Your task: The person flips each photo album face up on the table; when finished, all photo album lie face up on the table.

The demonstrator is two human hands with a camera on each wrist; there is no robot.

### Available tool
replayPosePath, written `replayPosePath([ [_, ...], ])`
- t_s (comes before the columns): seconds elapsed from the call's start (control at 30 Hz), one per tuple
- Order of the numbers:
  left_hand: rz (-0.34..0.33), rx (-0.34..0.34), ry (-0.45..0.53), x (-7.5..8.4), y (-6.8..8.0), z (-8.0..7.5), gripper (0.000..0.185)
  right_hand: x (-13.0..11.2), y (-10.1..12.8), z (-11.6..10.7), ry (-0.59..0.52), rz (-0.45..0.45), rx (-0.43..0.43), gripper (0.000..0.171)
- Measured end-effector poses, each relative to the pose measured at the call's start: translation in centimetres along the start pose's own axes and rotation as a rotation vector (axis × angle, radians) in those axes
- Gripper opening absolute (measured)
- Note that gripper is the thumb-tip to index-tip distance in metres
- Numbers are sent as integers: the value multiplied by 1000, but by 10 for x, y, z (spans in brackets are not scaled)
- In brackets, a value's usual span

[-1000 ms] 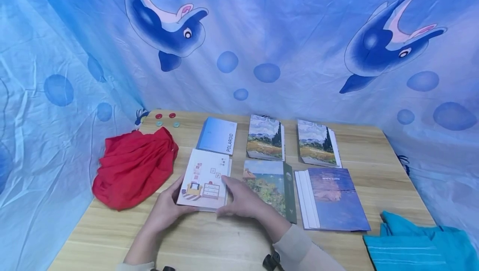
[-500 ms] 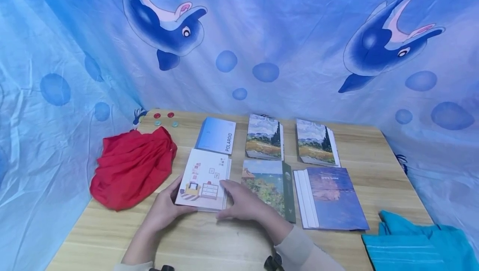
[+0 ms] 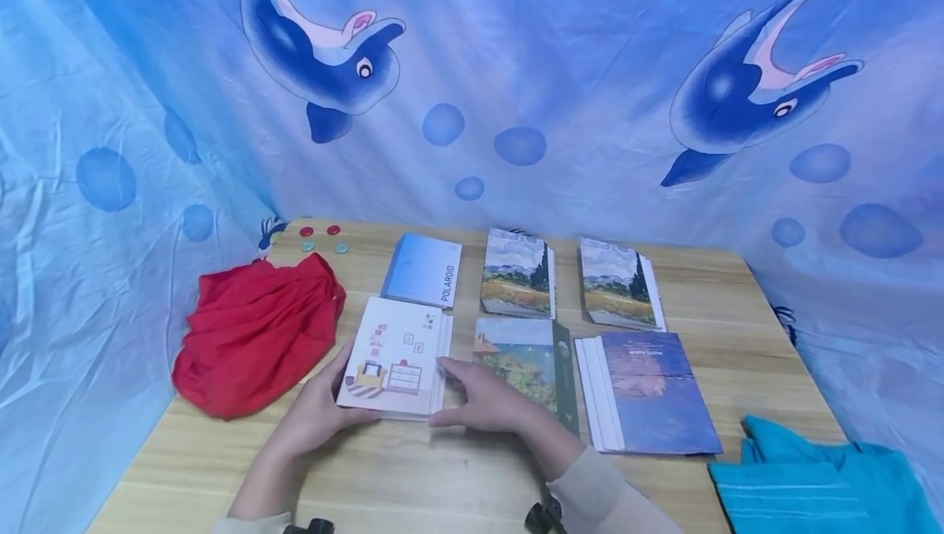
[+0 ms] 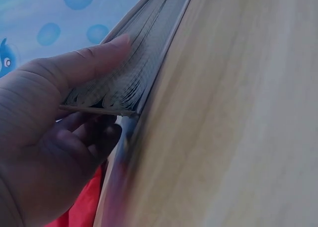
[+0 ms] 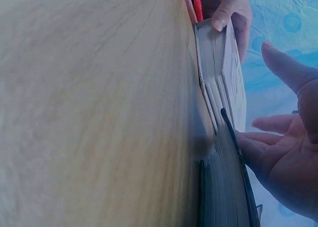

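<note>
A white photo album (image 3: 394, 358) printed with a furnished room lies on the wooden table, its page edges showing on the right. My left hand (image 3: 313, 411) holds its lower left corner. In the left wrist view the thumb (image 4: 94, 63) presses the page edges, while the other fingers curl along the adjacent side. My right hand (image 3: 490, 399) is at the album's right side. In the right wrist view, that hand (image 5: 288, 147) has its thumb spread away and its fingers extended beside the books. A green-spined album (image 3: 516, 358) lies partly under the right hand.
Behind lie a blue Polaroid album (image 3: 424, 268) and two landscape-covered albums (image 3: 516, 272). A purple-blue photo album (image 3: 660, 391) lies right. Red cloth (image 3: 258, 337) is left, teal cloth (image 3: 819, 477) front right. Several small red and green discs (image 3: 333, 230) sit at the back left.
The white album has shifted slightly left with the left hand on it, and more of its page edges show on the right. The head view has moved a little.
</note>
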State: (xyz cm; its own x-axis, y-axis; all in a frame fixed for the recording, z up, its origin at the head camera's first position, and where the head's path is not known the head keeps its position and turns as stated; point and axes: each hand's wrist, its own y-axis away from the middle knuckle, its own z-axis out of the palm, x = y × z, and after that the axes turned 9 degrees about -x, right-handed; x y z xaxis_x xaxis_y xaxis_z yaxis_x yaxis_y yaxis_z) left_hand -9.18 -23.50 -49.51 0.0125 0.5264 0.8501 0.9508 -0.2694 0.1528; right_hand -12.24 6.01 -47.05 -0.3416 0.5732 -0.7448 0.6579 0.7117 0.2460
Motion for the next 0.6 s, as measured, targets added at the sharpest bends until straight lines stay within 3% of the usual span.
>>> replayPosePath([
  [0.23,15,-24,21,1,1,1,118,-4,3,2,68,-70,-65,102],
  [0.47,30,-20,18,2,4,2,115,-3,4,4,21,-85,-88,106],
  [0.6,6,-11,-7,4,4,1,119,-1,6,2,-13,-65,-73,104],
])
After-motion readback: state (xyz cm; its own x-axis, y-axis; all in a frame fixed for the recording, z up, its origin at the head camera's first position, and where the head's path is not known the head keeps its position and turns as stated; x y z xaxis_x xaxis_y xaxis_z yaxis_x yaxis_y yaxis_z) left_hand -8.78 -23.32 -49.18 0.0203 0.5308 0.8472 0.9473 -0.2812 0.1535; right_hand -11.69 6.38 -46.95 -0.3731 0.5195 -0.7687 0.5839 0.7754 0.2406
